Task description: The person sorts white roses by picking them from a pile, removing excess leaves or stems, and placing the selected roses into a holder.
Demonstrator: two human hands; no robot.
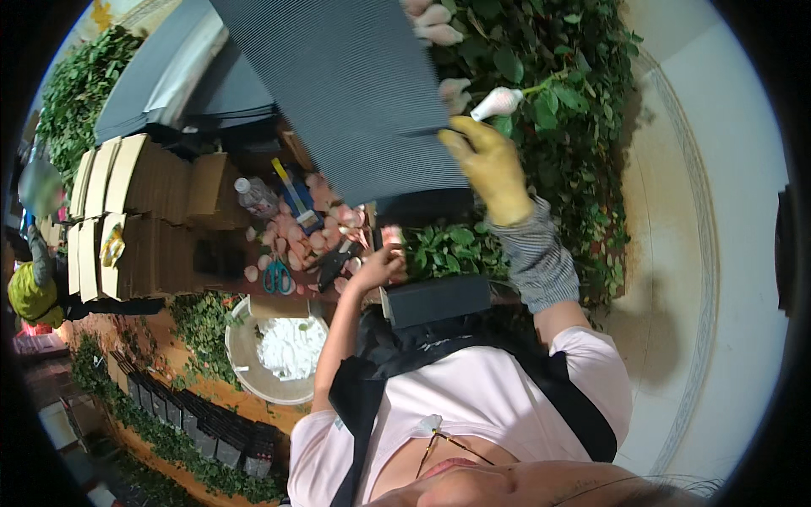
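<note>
My right hand (pixel 494 168), in a yellow glove with a grey knitted sleeve above it, pinches the right edge of a black corrugated sheet (pixel 355 95). The sheet slants across the upper middle of the view. Just beyond the glove is a pale pink rosebud in a white net sleeve (pixel 500 103), its stem pointing right. My bare left hand (pixel 378 267) is low, beside a pink thing (pixel 393 236), perhaps rose petals; blur hides whether the fingers hold it. Green rose leaves (pixel 456 250) lie right of that hand, above a dark box (pixel 437 301) near my apron.
Loose petals (pixel 294 237), teal-handled scissors (pixel 277 277), a plastic bottle (pixel 255 196) and a blue tool (pixel 301 206) lie at left. Stacked cardboard (pixel 152 190) stands beyond. A round tub (pixel 237 361) holds white pieces. Leafy stems (pixel 589 158) fill the right. Another person (pixel 35 288) is far left.
</note>
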